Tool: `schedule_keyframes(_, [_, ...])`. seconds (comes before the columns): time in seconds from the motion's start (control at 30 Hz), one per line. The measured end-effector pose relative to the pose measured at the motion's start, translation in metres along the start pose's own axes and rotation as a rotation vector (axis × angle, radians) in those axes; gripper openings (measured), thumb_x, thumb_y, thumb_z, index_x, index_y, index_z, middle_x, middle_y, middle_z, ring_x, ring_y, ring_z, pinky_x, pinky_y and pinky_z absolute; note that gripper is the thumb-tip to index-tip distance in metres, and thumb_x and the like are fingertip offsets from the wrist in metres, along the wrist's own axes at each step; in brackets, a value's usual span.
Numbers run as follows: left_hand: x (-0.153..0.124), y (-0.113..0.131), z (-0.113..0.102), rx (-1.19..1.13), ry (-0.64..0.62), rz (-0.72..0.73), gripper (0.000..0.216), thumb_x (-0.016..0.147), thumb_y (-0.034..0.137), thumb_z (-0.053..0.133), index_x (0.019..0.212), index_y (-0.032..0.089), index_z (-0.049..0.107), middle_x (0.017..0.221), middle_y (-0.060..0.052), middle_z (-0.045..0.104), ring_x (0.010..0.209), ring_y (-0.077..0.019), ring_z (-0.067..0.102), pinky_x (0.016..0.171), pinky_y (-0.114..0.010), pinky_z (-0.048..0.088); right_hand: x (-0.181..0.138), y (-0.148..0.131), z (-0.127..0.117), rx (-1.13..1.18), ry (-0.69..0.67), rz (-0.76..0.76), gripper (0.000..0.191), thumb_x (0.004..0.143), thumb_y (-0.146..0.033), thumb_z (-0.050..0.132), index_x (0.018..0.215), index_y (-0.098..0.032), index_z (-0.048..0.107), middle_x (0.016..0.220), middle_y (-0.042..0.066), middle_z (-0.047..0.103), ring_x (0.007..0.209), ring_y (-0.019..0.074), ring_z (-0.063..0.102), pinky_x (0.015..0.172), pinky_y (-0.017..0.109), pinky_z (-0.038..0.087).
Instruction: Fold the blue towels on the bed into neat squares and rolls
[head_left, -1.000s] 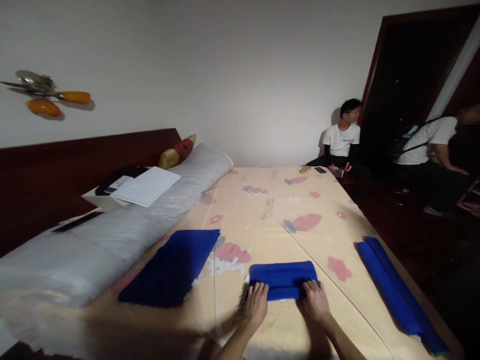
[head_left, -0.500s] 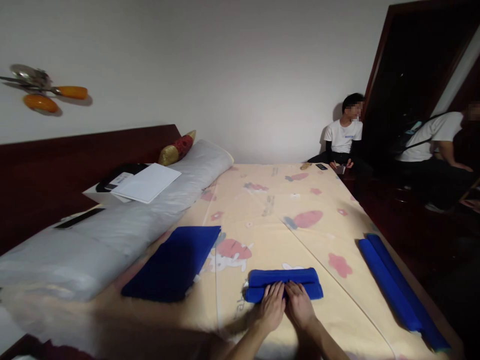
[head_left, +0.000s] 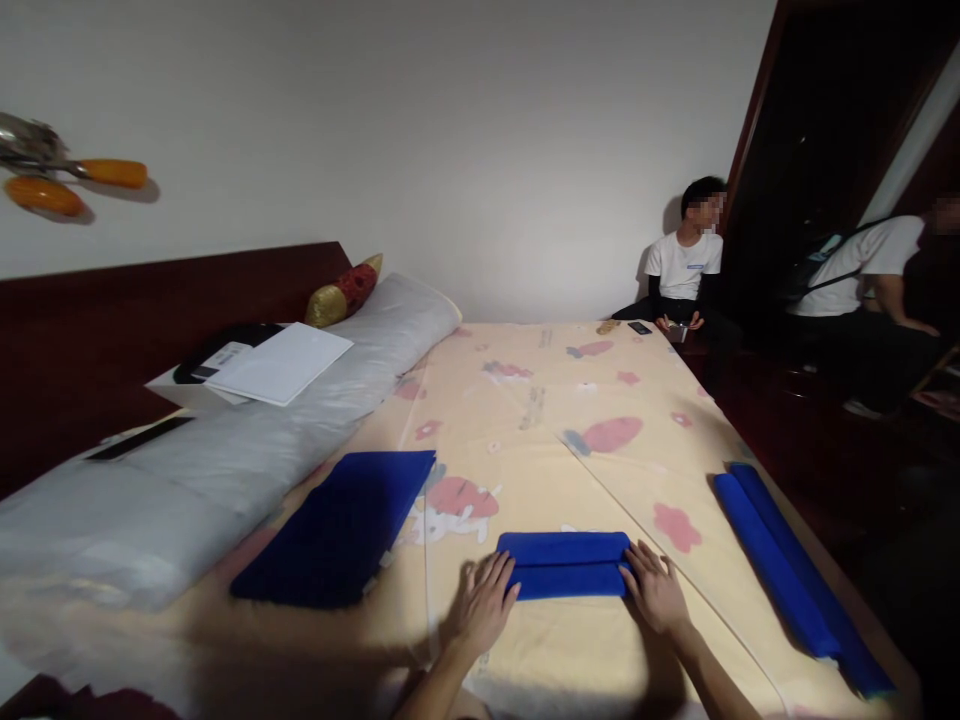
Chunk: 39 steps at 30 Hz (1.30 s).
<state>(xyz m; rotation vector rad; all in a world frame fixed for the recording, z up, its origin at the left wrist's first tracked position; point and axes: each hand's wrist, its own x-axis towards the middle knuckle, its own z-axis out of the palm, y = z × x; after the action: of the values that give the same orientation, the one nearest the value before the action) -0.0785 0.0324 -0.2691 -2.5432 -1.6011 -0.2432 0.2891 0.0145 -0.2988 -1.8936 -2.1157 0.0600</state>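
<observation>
A folded blue towel (head_left: pixel 566 580) lies on the bed before me, both long sides turned in so they meet along a lengthwise seam. My left hand (head_left: pixel 487 598) rests over its left end, fingers stretched out flat on the cloth. At the opposite end, my right hand (head_left: pixel 658 590) touches the towel with its fingers extended and slightly spread; the thumb is partly hidden. To the left, a flat folded blue towel (head_left: pixel 337 530) shows small white tags at its near right edge. Along the right side of the bed lies a long blue towel (head_left: pixel 784 570) rolled in from both sides.
A patterned bed sheet (head_left: pixel 517 480) covers the bed. On the left, a long grey pillow (head_left: pixel 300 440) carries white papers (head_left: pixel 281 362) and a dark flat object (head_left: pixel 142 438). A phone (head_left: pixel 640 328) lies near a seated person (head_left: pixel 684 270); another person (head_left: pixel 862 270) sits farther right.
My hands have moved apart from the middle of the folded towel to its two ends. The lengthwise seam now shows. The view has shifted slightly.
</observation>
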Motion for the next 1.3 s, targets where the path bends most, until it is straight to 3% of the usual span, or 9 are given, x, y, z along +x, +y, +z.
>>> schedule_keyframes(0.17, [0.01,0.039,0.012,0.033,0.093,0.178,0.056,0.093,0.012,0.034,0.148,0.023,0.034,0.149,-0.003,0.044,0.137,-0.0199,0.04,0.111,-0.04,0.034,-0.002,-0.052,0.004,-0.031,0.153,-0.119,0.04,0.094,-0.021,0.036,0.126,-0.017,0.06,0.139,0.011,0.053,0.132,0.0255,0.046,0.106,0.046,0.035])
schedule_keyframes(0.3, [0.008,0.077,0.018,-0.001,0.13,0.341,0.064,0.092,0.011,0.035,0.152,0.023,0.019,0.151,0.0,0.04,0.138,-0.0165,0.037,0.115,-0.034,0.031,-0.012,-0.096,0.012,0.017,0.117,-0.319,0.051,0.083,-0.019,0.048,0.134,-0.016,0.053,0.144,0.009,0.048,0.134,0.0245,0.043,0.108,0.042,0.035])
schedule_keyframes(0.4, [0.0,0.078,0.014,-0.013,0.11,0.352,0.061,0.095,0.02,0.034,0.153,0.02,0.013,0.155,-0.002,0.031,0.141,-0.0183,0.033,0.115,-0.037,0.031,-0.019,-0.095,0.014,0.013,0.104,-0.409,0.062,0.082,-0.015,0.046,0.143,-0.015,0.041,0.148,0.008,0.043,0.136,0.0225,0.04,0.109,0.039,0.034])
schedule_keyframes(0.5, [-0.009,0.049,0.007,0.008,0.088,0.358,0.061,0.096,0.019,0.033,0.153,0.02,0.013,0.156,-0.003,0.031,0.141,-0.0175,0.033,0.115,-0.036,0.031,-0.025,-0.064,0.011,0.008,0.111,-0.463,0.064,0.088,-0.012,0.039,0.15,-0.019,0.028,0.15,0.004,0.04,0.139,0.0196,0.036,0.111,0.038,0.03])
schedule_keyframes(0.7, [-0.024,-0.007,0.011,0.054,0.068,0.34,0.068,0.088,0.007,0.034,0.153,0.023,0.017,0.153,-0.001,0.037,0.138,-0.0149,0.037,0.113,-0.031,0.033,-0.04,-0.004,0.01,-0.035,0.164,-0.361,0.06,0.09,-0.018,0.04,0.149,-0.021,0.03,0.148,0.007,0.042,0.135,0.0217,0.041,0.108,0.038,0.029])
schedule_keyframes(0.93, [0.01,0.026,0.008,-0.052,-0.169,-0.042,0.059,0.083,0.005,0.036,0.137,0.021,0.051,0.14,-0.006,0.055,0.13,-0.0228,0.047,0.115,-0.043,0.029,-0.009,-0.042,-0.009,0.015,-0.027,-0.041,0.045,0.082,-0.012,0.041,0.122,-0.018,0.06,0.126,0.011,0.064,0.117,0.0243,0.056,0.102,0.041,0.03])
schedule_keyframes(1.03, [0.022,0.029,0.002,-0.071,-0.23,-0.102,0.058,0.08,0.004,0.04,0.134,0.019,0.054,0.134,-0.01,0.059,0.128,-0.0244,0.05,0.111,-0.043,0.033,0.009,-0.05,-0.02,0.018,-0.06,-0.003,0.037,0.074,-0.012,0.046,0.103,-0.018,0.068,0.102,0.01,0.071,0.1,0.0257,0.062,0.092,0.041,0.036])
schedule_keyframes(1.13, [0.026,0.029,-0.002,-0.077,-0.243,-0.12,0.057,0.077,0.002,0.04,0.129,0.018,0.057,0.128,-0.011,0.063,0.123,-0.0245,0.054,0.108,-0.043,0.037,0.017,-0.053,-0.026,0.013,-0.074,0.022,0.031,0.071,-0.013,0.046,0.09,-0.019,0.071,0.1,0.013,0.071,0.099,0.0288,0.062,0.087,0.043,0.038])
schedule_keyframes(1.3, [0.031,0.059,-0.002,-0.107,-0.183,-0.088,0.055,0.085,0.006,0.036,0.137,0.018,0.049,0.138,-0.01,0.055,0.131,-0.0227,0.046,0.113,-0.041,0.029,0.016,-0.082,-0.019,0.029,-0.052,-0.03,0.048,0.077,-0.014,0.043,0.12,-0.017,0.064,0.131,0.012,0.06,0.12,0.0272,0.052,0.104,0.043,0.029])
